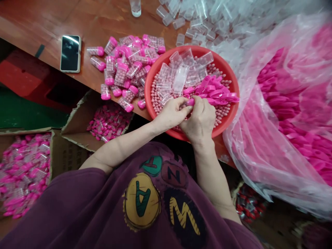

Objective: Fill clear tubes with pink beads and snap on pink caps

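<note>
My left hand [171, 111] is closed over the near side of a red basin [148, 77], pinching a small clear tube mostly hidden by the fingers. A pink cap [190, 102] sits at the tube's end, between both hands. My right hand [200, 119] is closed at that cap, its fingers bent around it; how far the cap is on I cannot tell. In the basin lie pink beads [155, 97], several empty clear tubes [181, 79] and a heap of loose pink caps [214, 88].
Capped tubes with beads [121, 72] are piled left of the basin, beside a phone [70, 53]. Clear tubes [199, 27] heap up behind. A plastic bag of pink caps [280, 103] bulges at right. Cardboard boxes [66, 155] with filled tubes stand below the table edge.
</note>
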The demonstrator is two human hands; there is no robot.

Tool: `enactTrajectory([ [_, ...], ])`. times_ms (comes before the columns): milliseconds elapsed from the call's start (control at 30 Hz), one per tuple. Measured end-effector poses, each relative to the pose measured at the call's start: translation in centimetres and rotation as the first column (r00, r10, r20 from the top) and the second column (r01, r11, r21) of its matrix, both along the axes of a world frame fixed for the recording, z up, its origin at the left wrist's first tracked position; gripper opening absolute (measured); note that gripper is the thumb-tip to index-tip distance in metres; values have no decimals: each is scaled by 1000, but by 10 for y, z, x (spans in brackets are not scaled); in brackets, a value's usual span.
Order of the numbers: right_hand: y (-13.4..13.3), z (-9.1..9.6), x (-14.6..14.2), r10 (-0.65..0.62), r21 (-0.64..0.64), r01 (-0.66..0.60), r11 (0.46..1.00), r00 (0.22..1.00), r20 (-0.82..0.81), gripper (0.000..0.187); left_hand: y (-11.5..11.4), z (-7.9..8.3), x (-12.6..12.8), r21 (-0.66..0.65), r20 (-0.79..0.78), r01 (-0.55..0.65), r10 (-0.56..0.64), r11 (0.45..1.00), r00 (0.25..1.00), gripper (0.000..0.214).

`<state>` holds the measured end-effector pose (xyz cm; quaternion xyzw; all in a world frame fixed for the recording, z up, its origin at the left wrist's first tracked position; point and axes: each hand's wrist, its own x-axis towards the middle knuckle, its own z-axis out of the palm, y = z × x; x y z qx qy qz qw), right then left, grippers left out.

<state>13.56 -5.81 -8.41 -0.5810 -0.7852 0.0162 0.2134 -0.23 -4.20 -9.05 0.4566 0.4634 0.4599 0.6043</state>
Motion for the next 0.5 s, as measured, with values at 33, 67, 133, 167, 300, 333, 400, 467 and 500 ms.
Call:
enactTrajectory([
  [33, 0, -1, -1, -5, -5, 5, 1000, 1000, 16, 53, 1, -2, 0, -3, 1, 5, -5, 1000, 1000, 3],
  [67, 0, -1, -1, -11, -11, 11, 1000, 999, 31, 53, 2, -4, 0, -12, 2, 11, -11, 1000, 1000, 4],
  [133, 1, -1, -3, -15, -38, 16, 999, 999, 42, 53, 3, -7, 2, -30, -8, 23, -23, 999, 1000, 8],
  [167, 2, 0, -4, -3, -55, 5, 998, 1000, 30, 54, 4, -8, 4, -28, -15, 23, -24, 999, 1000, 10],
  [300, 10, 2, 0, 162, -118, -186, 975, 969, -187, 77, 2, -1, 4, 96, 22, -83, 81, 992, 996, 29],
  [333, 13, 2, 4, 200, -129, -241, 962, 942, -270, 85, 0, 2, -3, 135, 24, -143, 141, 981, 990, 34],
  [400, 20, 3, 16, 202, -118, -265, 957, 900, -386, 87, -8, 5, -30, 205, -32, -289, 302, 935, 953, 46],
  [467, 28, 5, 28, 144, -92, -196, 976, 906, -399, 60, -20, -1, -75, 291, -175, -423, 482, 858, 858, 54],
  [500, 32, 6, 31, 120, -79, -161, 984, 920, -373, 43, -29, -9, -102, 344, -272, -461, 557, 818, 785, 54],
])
